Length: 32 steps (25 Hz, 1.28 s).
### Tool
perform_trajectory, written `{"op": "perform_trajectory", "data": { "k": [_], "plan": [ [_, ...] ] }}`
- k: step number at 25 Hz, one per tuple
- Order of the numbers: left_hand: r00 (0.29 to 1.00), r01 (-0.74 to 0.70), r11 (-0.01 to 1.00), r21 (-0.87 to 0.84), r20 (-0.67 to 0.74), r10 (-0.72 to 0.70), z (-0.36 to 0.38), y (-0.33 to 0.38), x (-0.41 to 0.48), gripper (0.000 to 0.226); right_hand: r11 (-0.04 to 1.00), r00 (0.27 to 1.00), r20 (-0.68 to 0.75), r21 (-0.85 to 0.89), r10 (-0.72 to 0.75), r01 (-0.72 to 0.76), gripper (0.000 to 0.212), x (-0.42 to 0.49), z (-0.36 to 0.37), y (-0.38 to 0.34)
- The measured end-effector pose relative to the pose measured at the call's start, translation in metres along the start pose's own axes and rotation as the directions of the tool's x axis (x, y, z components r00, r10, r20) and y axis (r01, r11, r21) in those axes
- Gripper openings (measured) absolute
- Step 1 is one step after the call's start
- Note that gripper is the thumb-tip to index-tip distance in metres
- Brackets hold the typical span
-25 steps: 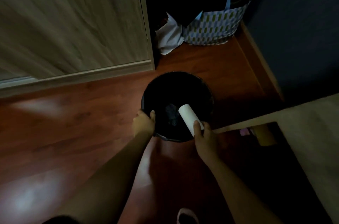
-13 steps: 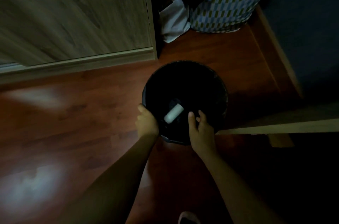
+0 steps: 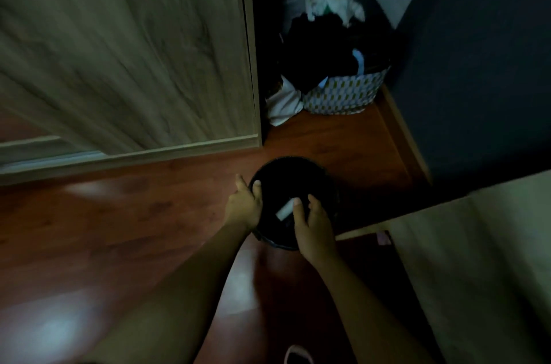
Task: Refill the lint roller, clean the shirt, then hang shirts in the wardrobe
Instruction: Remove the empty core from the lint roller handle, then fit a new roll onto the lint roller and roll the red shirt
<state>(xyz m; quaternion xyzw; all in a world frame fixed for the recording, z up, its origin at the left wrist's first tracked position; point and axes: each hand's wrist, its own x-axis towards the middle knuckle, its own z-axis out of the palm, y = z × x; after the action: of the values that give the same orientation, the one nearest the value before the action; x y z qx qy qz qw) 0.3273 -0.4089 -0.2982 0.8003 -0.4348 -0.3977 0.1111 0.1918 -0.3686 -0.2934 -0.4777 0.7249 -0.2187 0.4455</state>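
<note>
A round black bin (image 3: 301, 168) stands on the reddish wooden floor below me. Inside it lies a white lint roll (image 3: 284, 210), tilted, near the front. My left hand (image 3: 244, 207) grips the bin's left rim, thumb over the edge. My right hand (image 3: 313, 223) hovers over the bin's front right, fingers apart, holding nothing; its fingertips are just beside the white roll. The room is dim and no shirt or roller handle is in sight.
The light wooden wardrobe door (image 3: 125, 44) fills the upper left. A patterned bag (image 3: 346, 93) stuffed with dark clothes sits in the corner behind the bin, with white cloth (image 3: 281, 107) beside it. A pale bed or table edge (image 3: 477, 244) juts in at the right. Dark wall at right.
My right hand held the white roll over the bin, then let it go; the roll now lies inside. The camera has lifted, showing more of the corner. My left hand stays on the rim.
</note>
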Motion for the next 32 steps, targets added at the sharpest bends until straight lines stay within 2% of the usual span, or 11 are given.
{"op": "perform_trajectory", "data": {
  "k": [3, 6, 8, 11, 13, 15, 19, 21, 24, 29, 32],
  "plan": [
    [0.990, -0.130, 0.991, 0.015, -0.047, 0.131, -0.071, 0.052, -0.050, 0.059, 0.998, 0.999, 0.004, 0.041, -0.043, 0.043, 0.056, -0.030, -0.039, -0.070],
    [0.971, -0.235, 0.972, -0.002, -0.052, 0.235, -0.136, 0.095, -0.124, 0.050, 0.986, 0.986, -0.044, 0.037, -0.158, 0.160, 0.050, -0.088, -0.089, -0.129],
    [0.947, -0.314, 0.949, 0.033, -0.065, 0.316, -0.167, 0.113, -0.181, 0.048, 0.974, 0.971, -0.087, -0.062, -0.222, 0.218, 0.049, -0.137, -0.123, -0.149],
    [0.933, -0.351, 0.930, 0.109, -0.045, 0.357, -0.177, 0.118, -0.245, 0.045, 0.907, 0.932, -0.135, -0.310, -0.337, 0.283, 0.051, -0.198, -0.171, -0.148],
    [0.887, -0.454, 0.874, 0.176, -0.007, 0.462, -0.168, 0.121, -0.289, 0.046, 0.860, 0.907, -0.151, -0.409, -0.394, 0.305, 0.050, -0.235, -0.205, -0.133],
    [0.811, -0.577, 0.777, 0.252, 0.060, 0.583, -0.146, 0.122, -0.329, 0.050, 0.866, 0.898, -0.207, -0.416, -0.388, 0.278, 0.048, -0.267, -0.237, -0.111],
    [0.732, -0.675, 0.685, 0.274, 0.129, 0.669, -0.087, 0.124, -0.389, 0.046, 0.870, 0.875, -0.278, -0.419, -0.395, 0.260, 0.048, -0.328, -0.289, -0.046],
    [0.708, -0.700, 0.667, 0.255, 0.120, 0.696, -0.053, 0.125, -0.420, 0.043, 0.881, 0.880, -0.280, -0.397, -0.384, 0.258, 0.051, -0.356, -0.314, -0.013],
    [0.712, -0.695, 0.679, 0.236, 0.103, 0.694, 0.001, 0.122, -0.464, 0.041, 0.874, 0.882, -0.254, -0.398, -0.397, 0.279, 0.054, -0.394, -0.349, 0.042],
    [0.742, -0.669, 0.717, 0.196, 0.110, 0.661, 0.067, 0.123, -0.512, 0.040, 0.889, 0.864, -0.298, -0.347, -0.406, 0.298, 0.038, -0.434, -0.399, 0.120],
    [0.677, -0.735, 0.648, 0.199, 0.178, 0.714, 0.091, 0.127, -0.538, 0.046, 0.932, 0.848, -0.411, -0.279, -0.334, 0.232, 0.034, -0.431, -0.433, 0.153]
  ]
}}
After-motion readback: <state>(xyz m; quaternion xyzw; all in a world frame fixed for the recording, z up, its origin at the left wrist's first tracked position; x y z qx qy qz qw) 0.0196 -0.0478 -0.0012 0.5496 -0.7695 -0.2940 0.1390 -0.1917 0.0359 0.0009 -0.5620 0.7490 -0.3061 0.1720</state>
